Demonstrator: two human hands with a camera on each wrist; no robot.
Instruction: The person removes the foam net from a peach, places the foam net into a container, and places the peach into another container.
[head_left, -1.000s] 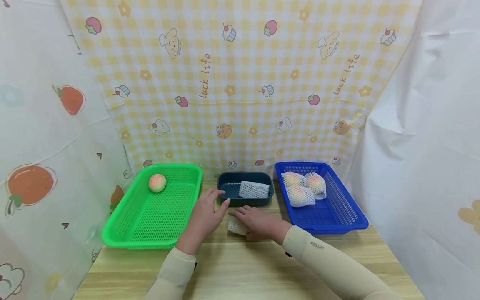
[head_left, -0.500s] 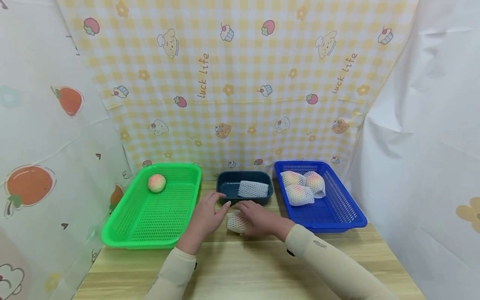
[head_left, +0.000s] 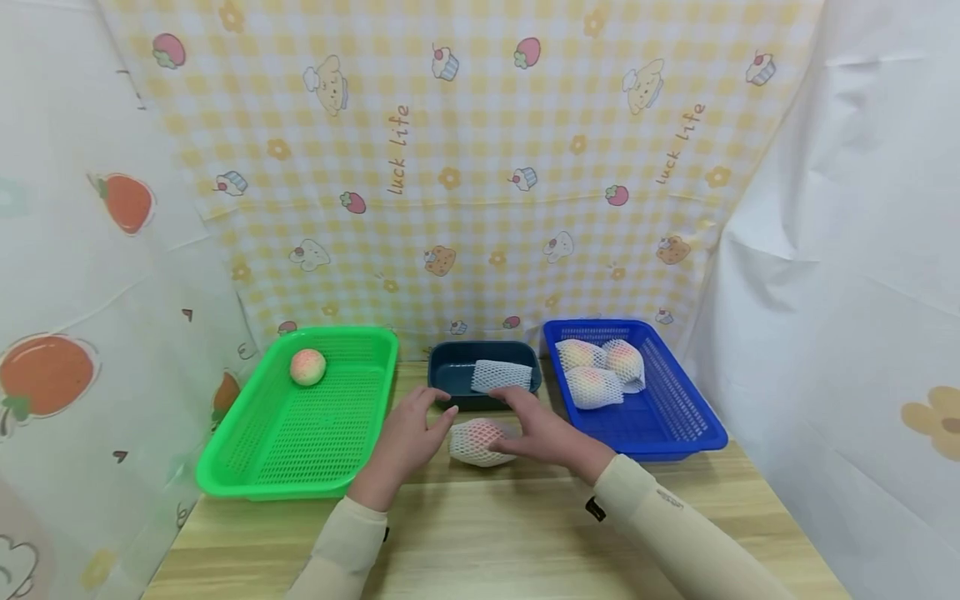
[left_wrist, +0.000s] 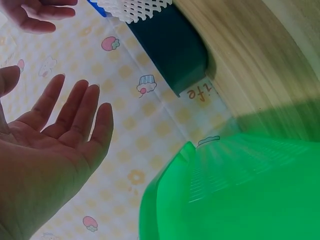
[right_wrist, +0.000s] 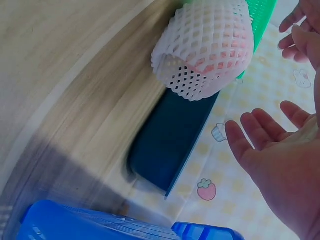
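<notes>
Netted peach (head_left: 474, 440) sits lower centre, likely for two-sided reach, left hand (head_left: 409, 428) and right hand (head_left: 543, 428) both fingers apart.

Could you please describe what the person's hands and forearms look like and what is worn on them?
The left hand and right hand are bare, with no gloves or rings showing. The left sleeve and right sleeve are cream and close-fitting; the right one bears small lettering, too blurred to read. A small dark piece shows beside the right cuff.
</notes>
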